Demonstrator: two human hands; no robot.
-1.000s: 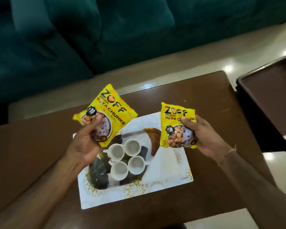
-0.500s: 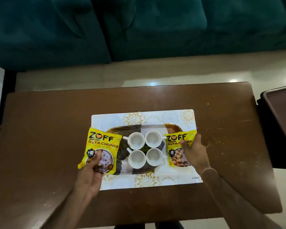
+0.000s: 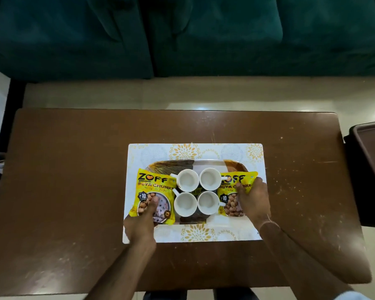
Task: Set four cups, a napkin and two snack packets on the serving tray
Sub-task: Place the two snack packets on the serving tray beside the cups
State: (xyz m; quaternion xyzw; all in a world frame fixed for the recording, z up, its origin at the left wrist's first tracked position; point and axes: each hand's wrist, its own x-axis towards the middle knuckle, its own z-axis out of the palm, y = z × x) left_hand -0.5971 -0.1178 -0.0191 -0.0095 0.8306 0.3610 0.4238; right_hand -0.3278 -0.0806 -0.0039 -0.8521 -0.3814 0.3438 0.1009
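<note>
Brown counter (image 3: 74, 191), teal sofa (image 3: 204, 35) beyond; placemat (image 3: 204, 151) under serving tray (image 3: 171, 166). Four cups (image 3: 196, 192) clustered mid-tray, handles outward. Left packet (image 3: 155, 187) and right packet (image 3: 234, 187) flanking cups, long axes away from viewer, print upright. Left hand (image 3: 140, 226), right hand (image 3: 252, 202) each clamped on own packet.

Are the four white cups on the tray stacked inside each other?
No, the four white cups stand separately in a two-by-two block on the tray, each open mouth showing.
</note>
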